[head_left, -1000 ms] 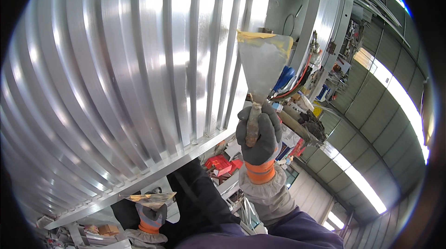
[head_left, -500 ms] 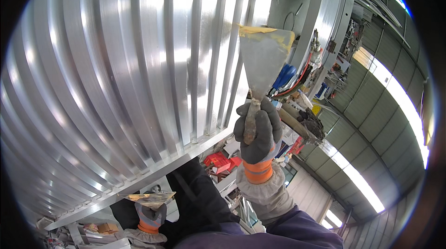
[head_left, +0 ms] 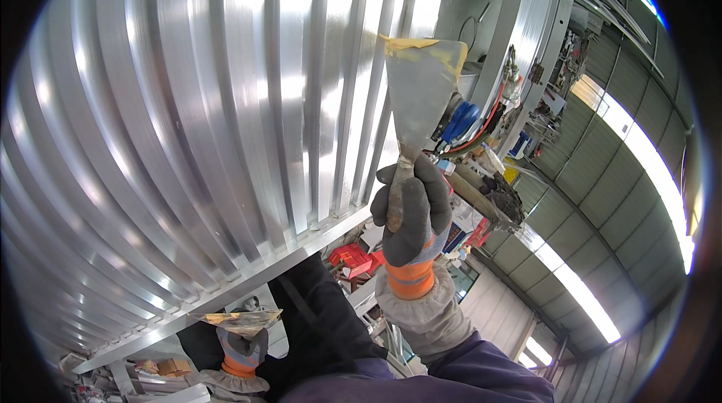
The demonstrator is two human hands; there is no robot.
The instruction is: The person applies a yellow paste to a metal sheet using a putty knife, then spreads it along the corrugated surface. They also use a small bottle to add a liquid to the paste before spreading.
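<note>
My right hand (head_left: 416, 215), in a dark grey glove with an orange cuff, is closed around the handle of a wide putty knife (head_left: 421, 94). Yellowish putty runs along the blade's far edge, which reaches over the right side of a ribbed silver metal panel (head_left: 226, 117); whether it touches the ribs I cannot tell. Low on the left, below the panel's near edge, my gloved left hand (head_left: 242, 349) grips a second flat blade (head_left: 242, 319), seen almost edge-on and smeared with yellow putty. It looks like another putty knife, its handle hidden by the fingers.
A pale metal rail (head_left: 195, 305) borders the panel's near side. Past my right hand are a blue tool (head_left: 462, 123) and a red hose (head_left: 492, 113). Red boxes (head_left: 350, 258) lie beyond the rail, and cardboard boxes (head_left: 174, 367) sit at lower left.
My right hand and its putty knife have shifted slightly to the left and up, uncovering more of the blue tool. The left hand and its blade have barely moved.
</note>
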